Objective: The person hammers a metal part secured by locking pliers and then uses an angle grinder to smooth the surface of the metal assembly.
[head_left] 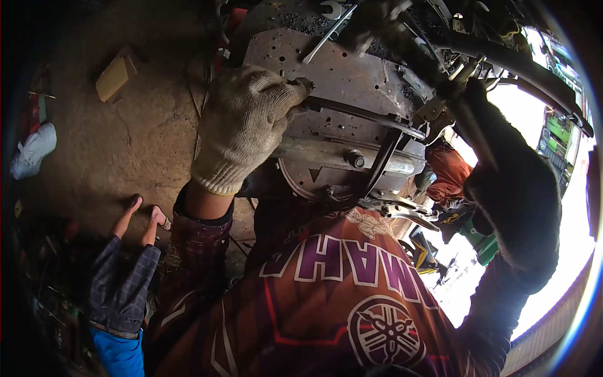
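Note:
My left hand, in a pale knitted glove, is closed around the left end of a dark, narrow metal bar. The bar lies across a worn metal plate with small holes and dark debris on it. My right hand, in a dark glove at the right, is closed on the handle of what looks like a hammer. Motion smears the hammer's head above the plate's far side. Just below the bar runs a grey metal tube with a round bolt-like fitting.
An open-end wrench and a thin metal rod lie on the plate's far part. More metal parts crowd the upper right. A cardboard box stands on the floor at left. Another person's legs show at lower left.

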A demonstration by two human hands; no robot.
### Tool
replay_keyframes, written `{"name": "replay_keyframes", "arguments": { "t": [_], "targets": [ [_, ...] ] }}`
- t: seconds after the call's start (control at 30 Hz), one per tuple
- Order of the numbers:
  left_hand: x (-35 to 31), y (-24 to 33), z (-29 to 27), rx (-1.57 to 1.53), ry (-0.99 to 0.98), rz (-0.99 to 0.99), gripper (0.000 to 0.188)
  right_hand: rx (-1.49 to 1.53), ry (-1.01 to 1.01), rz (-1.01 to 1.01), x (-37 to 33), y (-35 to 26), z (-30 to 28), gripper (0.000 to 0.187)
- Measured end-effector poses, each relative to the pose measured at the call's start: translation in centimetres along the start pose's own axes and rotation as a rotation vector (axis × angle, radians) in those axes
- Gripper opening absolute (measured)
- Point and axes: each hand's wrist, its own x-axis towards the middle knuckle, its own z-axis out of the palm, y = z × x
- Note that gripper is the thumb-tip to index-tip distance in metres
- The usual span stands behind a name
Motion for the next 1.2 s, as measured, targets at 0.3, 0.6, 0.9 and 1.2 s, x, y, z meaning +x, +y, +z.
{"name": "replay_keyframes", "arguments": {
  "t": [0.3,0.6,0.9,1.2],
  "targets": [
    [0.2,0.0,0.2,-0.008,-0.009,0.011,0.036,-0.088,0.158,-0.099,-0.9,0.6,0.2,0.060],
    [0.2,-0.1,0.0,-0.007,-0.026,0.047,0.040,-0.146,0.129,-0.071,-0.8,0.8,0.7,0.062],
    [-0.3,-0.5,0.0,-0.002,-0.011,0.061,0.037,-0.306,0.105,-0.077,-1.4,-0.7,1.1,0.053],
    [-0.4,-0.5,-0.1,0.041,-0.011,0.062,0.036,-0.600,-0.157,-0.207,-1.5,-0.4,0.6,0.058]
  ]
}}
